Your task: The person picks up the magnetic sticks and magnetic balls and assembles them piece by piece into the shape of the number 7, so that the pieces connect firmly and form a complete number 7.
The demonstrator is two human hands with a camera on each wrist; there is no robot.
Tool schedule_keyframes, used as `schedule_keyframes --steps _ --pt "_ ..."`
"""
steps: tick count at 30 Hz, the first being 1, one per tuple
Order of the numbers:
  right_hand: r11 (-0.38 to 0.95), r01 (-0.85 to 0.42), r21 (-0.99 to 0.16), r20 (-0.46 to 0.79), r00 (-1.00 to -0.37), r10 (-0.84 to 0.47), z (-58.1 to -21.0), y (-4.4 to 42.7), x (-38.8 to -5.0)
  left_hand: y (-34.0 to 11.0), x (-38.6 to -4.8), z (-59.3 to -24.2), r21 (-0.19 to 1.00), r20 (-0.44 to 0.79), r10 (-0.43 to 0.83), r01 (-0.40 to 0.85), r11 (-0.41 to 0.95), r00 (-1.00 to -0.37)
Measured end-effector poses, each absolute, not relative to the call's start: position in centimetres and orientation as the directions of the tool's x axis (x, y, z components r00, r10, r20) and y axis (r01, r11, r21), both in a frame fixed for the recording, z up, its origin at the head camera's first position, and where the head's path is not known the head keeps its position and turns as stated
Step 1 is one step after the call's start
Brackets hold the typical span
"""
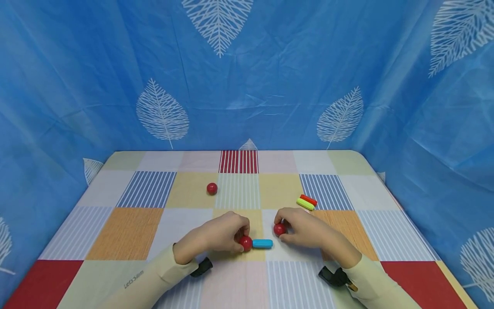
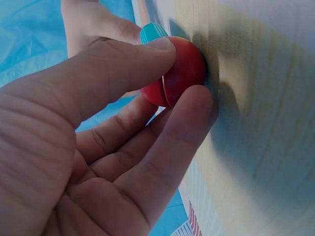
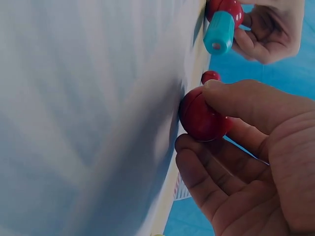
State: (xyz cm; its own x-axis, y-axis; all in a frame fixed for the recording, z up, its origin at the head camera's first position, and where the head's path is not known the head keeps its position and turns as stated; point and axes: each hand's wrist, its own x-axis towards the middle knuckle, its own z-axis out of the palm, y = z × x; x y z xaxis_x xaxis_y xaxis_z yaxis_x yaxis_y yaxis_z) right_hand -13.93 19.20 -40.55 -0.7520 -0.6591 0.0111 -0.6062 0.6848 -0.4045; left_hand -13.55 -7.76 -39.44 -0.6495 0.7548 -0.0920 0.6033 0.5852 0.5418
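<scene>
My left hand (image 1: 225, 231) pinches a red ball (image 1: 245, 243) between thumb and fingers, low over the table. A blue ribbed stick (image 1: 263, 243) extends from that ball's right side; in the right wrist view the stick (image 3: 219, 33) shows a small hole in its end. To the right, my right hand (image 1: 308, 229) holds a second red ball (image 1: 279, 229) with thumb and fingertips, apart from the blue stick. A seam runs round the left hand's ball (image 2: 184, 66) in the left wrist view.
A third red ball (image 1: 212, 188) lies farther back, left of centre. A red stick (image 1: 308, 200) and a yellow-green stick (image 1: 305, 204) lie side by side beyond my right hand. A patchwork cloth (image 1: 185, 223) covers the table, and a blue curtain (image 1: 247, 77) hangs behind it.
</scene>
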Motion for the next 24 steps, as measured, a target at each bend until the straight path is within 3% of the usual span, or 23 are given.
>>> schedule_keyframes --steps 13,24 --pt "0.691 -0.571 -0.443 -0.045 -0.755 -0.654 -40.5 20.0 -12.3 -7.8 -13.3 -39.6 0.532 -0.092 0.750 0.604 0.593 -0.655" --pt "0.641 -0.621 -0.452 -0.021 -0.710 -0.704 -40.5 19.9 -11.5 -7.8 -13.2 -39.4 0.540 -0.083 0.753 0.606 0.584 -0.653"
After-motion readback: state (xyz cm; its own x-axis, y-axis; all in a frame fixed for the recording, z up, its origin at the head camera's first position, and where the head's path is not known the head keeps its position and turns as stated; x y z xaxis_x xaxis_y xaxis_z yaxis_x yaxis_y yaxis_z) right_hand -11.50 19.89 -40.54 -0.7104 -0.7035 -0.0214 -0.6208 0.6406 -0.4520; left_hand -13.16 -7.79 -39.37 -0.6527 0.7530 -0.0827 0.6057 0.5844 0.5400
